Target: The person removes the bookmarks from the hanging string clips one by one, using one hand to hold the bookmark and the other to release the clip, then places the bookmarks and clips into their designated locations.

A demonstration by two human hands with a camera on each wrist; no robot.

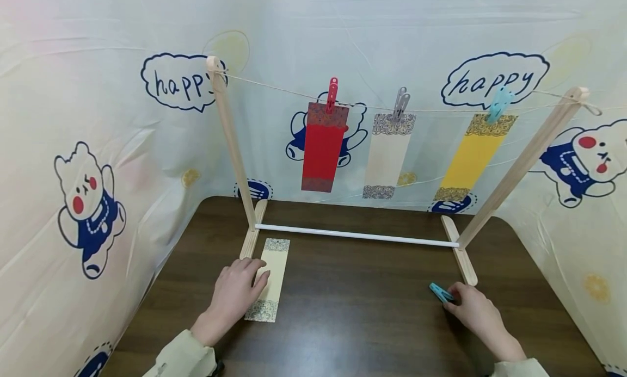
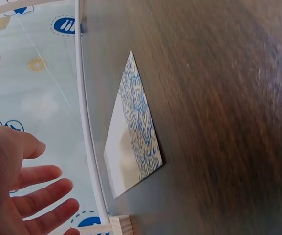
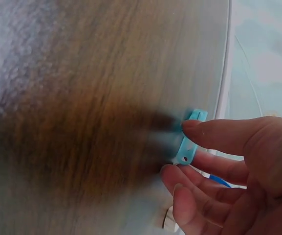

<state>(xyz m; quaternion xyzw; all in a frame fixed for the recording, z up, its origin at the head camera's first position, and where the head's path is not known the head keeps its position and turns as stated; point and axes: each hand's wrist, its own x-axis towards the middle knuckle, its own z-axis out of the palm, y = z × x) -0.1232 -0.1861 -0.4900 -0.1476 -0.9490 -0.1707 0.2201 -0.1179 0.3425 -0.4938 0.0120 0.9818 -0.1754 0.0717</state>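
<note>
A cream paper strip [image 1: 276, 273] with patterned ends lies on the dark table at the left. Over its left edge hovers my left hand [image 1: 235, 287], fingers loosely spread and holding nothing; the left wrist view shows a gap between those fingers and the strip [image 2: 137, 127]. At the right, my right hand [image 1: 477, 309] pinches a light blue clothespin [image 1: 440, 291] between thumb and fingers. Seen from the right wrist, the thumb lies across the clothespin [image 3: 186, 155], close over the tabletop, and covers part of it.
A wooden frame with a left post [image 1: 230, 143], right post [image 1: 524, 165] and low white rod [image 1: 357, 235] stands behind the hands. From its string [image 1: 274, 87] hang red [image 1: 323, 154], white [image 1: 387, 159] and yellow [image 1: 465, 162] strips, each under a clothespin.
</note>
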